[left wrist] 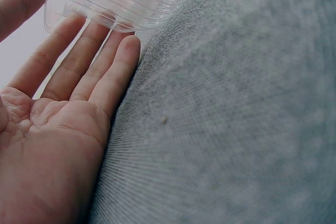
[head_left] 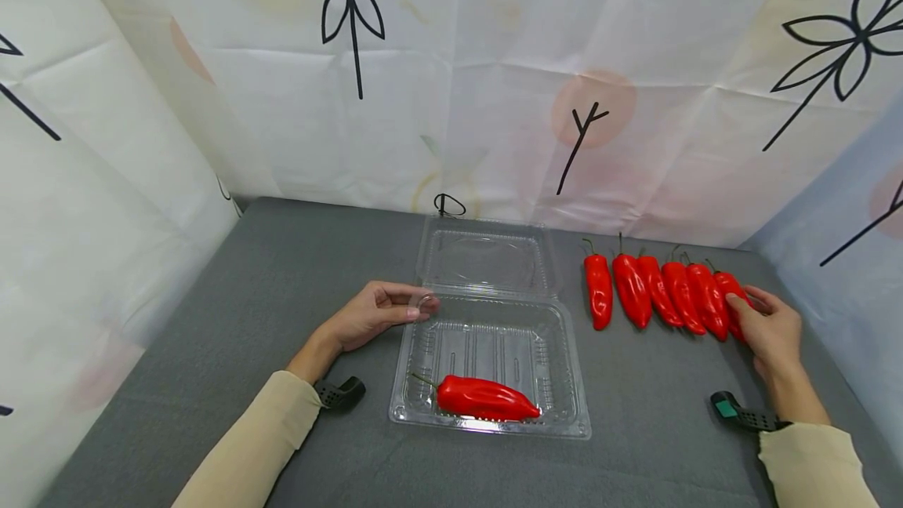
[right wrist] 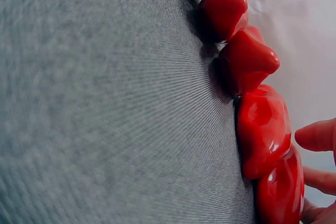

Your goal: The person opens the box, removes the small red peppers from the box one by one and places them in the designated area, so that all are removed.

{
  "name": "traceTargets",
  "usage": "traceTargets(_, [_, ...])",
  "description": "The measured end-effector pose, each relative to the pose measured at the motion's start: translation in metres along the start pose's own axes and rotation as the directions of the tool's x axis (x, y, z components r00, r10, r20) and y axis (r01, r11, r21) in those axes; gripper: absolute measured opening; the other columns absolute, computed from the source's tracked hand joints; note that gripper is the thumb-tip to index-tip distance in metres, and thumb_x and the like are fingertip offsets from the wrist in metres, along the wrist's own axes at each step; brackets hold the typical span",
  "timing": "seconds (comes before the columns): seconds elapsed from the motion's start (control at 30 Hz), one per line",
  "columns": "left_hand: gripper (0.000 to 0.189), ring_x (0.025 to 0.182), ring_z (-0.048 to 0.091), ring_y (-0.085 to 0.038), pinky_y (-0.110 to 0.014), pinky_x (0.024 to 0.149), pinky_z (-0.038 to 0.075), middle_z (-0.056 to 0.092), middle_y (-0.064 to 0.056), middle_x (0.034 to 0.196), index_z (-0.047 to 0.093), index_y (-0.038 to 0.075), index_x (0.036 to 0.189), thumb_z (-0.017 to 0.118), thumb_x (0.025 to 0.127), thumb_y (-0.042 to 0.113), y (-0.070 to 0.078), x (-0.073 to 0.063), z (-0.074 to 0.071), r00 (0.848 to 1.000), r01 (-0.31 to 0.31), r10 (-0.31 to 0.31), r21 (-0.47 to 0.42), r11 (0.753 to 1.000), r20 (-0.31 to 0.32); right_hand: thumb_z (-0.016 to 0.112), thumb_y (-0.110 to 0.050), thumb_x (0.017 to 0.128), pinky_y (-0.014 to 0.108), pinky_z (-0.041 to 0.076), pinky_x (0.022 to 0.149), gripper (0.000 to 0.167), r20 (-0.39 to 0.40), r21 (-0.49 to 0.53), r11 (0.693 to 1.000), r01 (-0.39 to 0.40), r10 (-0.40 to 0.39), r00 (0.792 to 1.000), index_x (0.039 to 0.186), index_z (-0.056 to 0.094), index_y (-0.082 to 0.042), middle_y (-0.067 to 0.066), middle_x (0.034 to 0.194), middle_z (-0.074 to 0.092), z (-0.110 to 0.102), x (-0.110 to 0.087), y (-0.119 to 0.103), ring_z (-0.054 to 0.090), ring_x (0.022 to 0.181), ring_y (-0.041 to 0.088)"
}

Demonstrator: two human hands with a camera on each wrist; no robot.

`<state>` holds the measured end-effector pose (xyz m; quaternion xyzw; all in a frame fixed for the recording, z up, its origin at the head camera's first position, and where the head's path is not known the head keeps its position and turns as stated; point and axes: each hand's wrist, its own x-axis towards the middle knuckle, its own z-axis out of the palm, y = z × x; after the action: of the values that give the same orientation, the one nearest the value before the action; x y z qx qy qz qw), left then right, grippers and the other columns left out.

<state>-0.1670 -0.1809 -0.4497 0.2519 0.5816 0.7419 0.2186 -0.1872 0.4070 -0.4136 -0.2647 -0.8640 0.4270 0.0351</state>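
Note:
In the head view, a clear plastic clamshell box (head_left: 487, 324) lies with its lid folded back, and one red pepper (head_left: 487, 398) rests across its near end. My left hand (head_left: 377, 312) pinches the box's left rim near the hinge. The left wrist view shows the left hand's fingers (left wrist: 100, 66) extended against the outer wall. Over at the right, my right hand (head_left: 772, 328) is at the rightmost red pepper (head_left: 734, 292). In the right wrist view its thumb (right wrist: 317, 135) is just off the glossy peppers (right wrist: 262, 129), the other fingers alongside the end pepper (right wrist: 281, 190).
Several more red peppers (head_left: 663, 288) stand in a row at the back right, stems pointing away. The grey cloth table (head_left: 317, 249) meets a white patterned curtain (head_left: 494, 139) behind, with more curtain at both sides. The box's clear lid (head_left: 487, 257) lies toward the back.

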Motion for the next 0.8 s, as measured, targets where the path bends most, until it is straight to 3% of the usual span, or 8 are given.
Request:
traceTargets(0.23, [0.046,0.127,0.060,-0.031,-0.042,0.107,0.048,0.059,-0.031,0.135,0.054,-0.014,0.136,0.067,0.097,0.006,0.000,0.000,0.000,1.000,0.004,-0.004,0.006,1.000,-0.001,0.054,-0.032,0.102,0.004,0.040,0.059,0.061,-0.095,0.000,1.000,0.005,-0.005,0.995,0.154,0.040,-0.003,0.022,0.144,0.046,0.001,-0.008,-0.010,0.049,0.105,0.017])
traceTargets(0.37, [0.045,0.127,0.060,-0.030,-0.042,0.107,0.048,0.059,-0.031,0.134,0.054,-0.015,0.136,0.066,0.097,0.004,0.000,0.000,-0.001,1.000,0.001,-0.001,0.013,1.000,0.000,0.054,-0.033,0.102,0.005,0.039,0.064,0.061,-0.100,-0.003,1.000,0.008,-0.009,0.995,0.155,0.040,-0.005,0.022,0.152,0.044,0.001,-0.012,-0.016,0.048,0.119,0.026])
traceTargets(0.6, [0.043,0.127,0.060,-0.030,-0.042,0.108,0.048,0.059,-0.031,0.134,0.053,-0.016,0.135,0.064,0.098,0.001,0.000,0.000,0.000,1.000,-0.005,0.005,0.018,1.000,0.008,0.058,-0.030,0.101,0.010,0.040,0.069,0.058,-0.137,-0.006,0.999,0.042,-0.042,0.990,0.152,0.047,-0.006,0.014,0.142,0.053,0.003,-0.018,-0.023,0.049,0.117,0.021])
traceTargets(0.8, [0.045,0.126,0.060,-0.030,-0.042,0.107,0.048,0.058,-0.032,0.134,0.052,-0.018,0.136,0.065,0.097,0.001,0.001,0.000,0.001,1.000,0.002,-0.002,0.010,1.000,-0.006,0.056,-0.029,0.101,0.017,0.039,0.072,0.057,-0.119,-0.047,0.994,0.101,-0.106,0.987,0.152,0.045,-0.004,0.021,0.147,0.049,0.006,-0.029,-0.035,0.045,0.127,0.034])
